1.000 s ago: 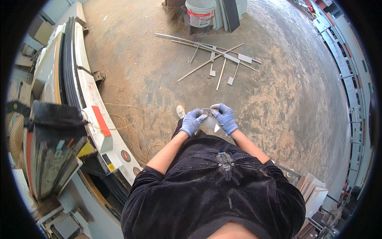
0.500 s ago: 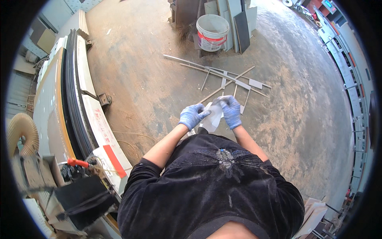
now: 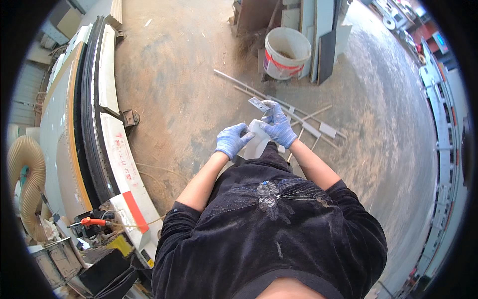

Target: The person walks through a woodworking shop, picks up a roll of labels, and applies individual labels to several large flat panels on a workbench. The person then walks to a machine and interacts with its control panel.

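Observation:
My left hand (image 3: pixel 233 141), in a blue-and-white glove, pinches the left edge of a bundle of white sheets (image 3: pixel 258 139) in front of my body. My right hand (image 3: pixel 280 125), gloved alike, has a small white printed label (image 3: pixel 259 104) at its upper fingertips. The thumb of that hand rests against the upper right edge of the sheets. The lower end of the sheets passes near my dark clothing. Whether the label is stuck to the glove or pinched is hard to make out.
Thin pale strips (image 3: pixel 298 117) lie crossed on the dusty floor beyond my hands. Behind them stands a white bucket (image 3: pixel 288 52) by leaning boards (image 3: pixel 326 55). A long machine (image 3: pixel 107 139) with a ribbed hose (image 3: pixel 22 179) and an orange-handled air gun (image 3: pixel 94 221) runs along my left.
The white label now shows at my right hand's fingertips, away from the sheets. My left hand has shifted slightly left, still on the sheets. The whole view has turned a little.

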{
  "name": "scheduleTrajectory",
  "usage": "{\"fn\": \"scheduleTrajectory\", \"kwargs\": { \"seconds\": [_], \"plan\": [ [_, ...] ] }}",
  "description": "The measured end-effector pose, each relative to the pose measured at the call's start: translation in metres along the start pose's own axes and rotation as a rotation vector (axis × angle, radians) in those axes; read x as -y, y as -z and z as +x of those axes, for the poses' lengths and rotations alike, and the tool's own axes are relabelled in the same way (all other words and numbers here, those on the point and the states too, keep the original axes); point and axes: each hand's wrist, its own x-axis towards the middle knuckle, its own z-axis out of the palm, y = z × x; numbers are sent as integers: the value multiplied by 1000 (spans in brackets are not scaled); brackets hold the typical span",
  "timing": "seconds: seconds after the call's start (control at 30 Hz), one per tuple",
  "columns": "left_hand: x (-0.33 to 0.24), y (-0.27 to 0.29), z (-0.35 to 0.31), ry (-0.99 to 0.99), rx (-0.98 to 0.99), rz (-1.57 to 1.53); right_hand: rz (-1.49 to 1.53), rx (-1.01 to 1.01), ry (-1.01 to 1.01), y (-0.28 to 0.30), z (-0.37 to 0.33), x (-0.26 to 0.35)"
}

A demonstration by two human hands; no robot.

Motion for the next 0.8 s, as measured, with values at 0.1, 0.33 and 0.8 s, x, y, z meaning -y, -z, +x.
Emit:
{"fn": "scheduleTrajectory", "kwargs": {
  "seconds": [0.1, 0.33, 0.8],
  "plan": [
    [-7, -17, 62, 50, -201, -263, -135, -91, 112, 53, 79, -22],
    [63, -75, 117, 435, -471, -276, -446, -492, 114, 212, 276, -102],
    [74, -283, -131, 1555, -980, -829, -333, -945, -38, 306, 453, -172]
  ]
}}
